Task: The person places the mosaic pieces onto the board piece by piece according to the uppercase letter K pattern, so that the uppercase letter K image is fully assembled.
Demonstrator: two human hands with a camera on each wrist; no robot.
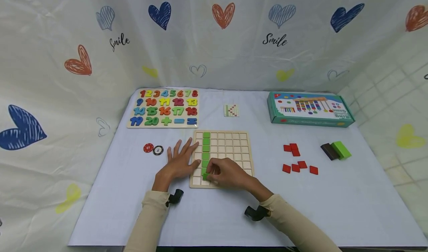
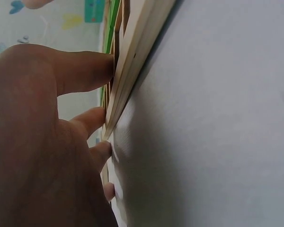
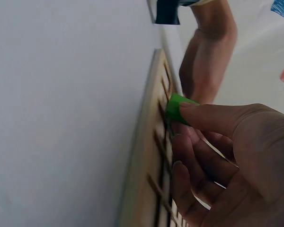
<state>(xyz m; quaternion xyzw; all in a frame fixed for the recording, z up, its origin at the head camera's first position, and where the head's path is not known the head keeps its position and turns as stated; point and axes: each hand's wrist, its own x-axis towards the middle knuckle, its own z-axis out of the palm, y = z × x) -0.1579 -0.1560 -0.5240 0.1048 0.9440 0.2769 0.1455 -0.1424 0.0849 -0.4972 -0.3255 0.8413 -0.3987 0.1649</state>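
A small bright-green tile (image 1: 205, 176) with straight edges is pinched between the thumb and fingertips of the right hand (image 1: 229, 173), whose grip is at the near end of a column of matching green square tiles (image 1: 206, 148). These sit in the 2nd column from the left of a pale wooden square grid board (image 1: 229, 149), under and beyond the grip. To the grip's left, the left hand (image 1: 180, 163) is spread, thumb and fingertips at the board's edge. Well to its right lie 7 red square tiles (image 1: 295, 153).

The right-wrist view alone shows the pinched tile's thickness and tilt; the left-wrist view alone shows the board's layered side.

Fingers hide part of the pinched tile, and whether it touches the board is unclear. The left-wrist view cuts off part of the left hand.
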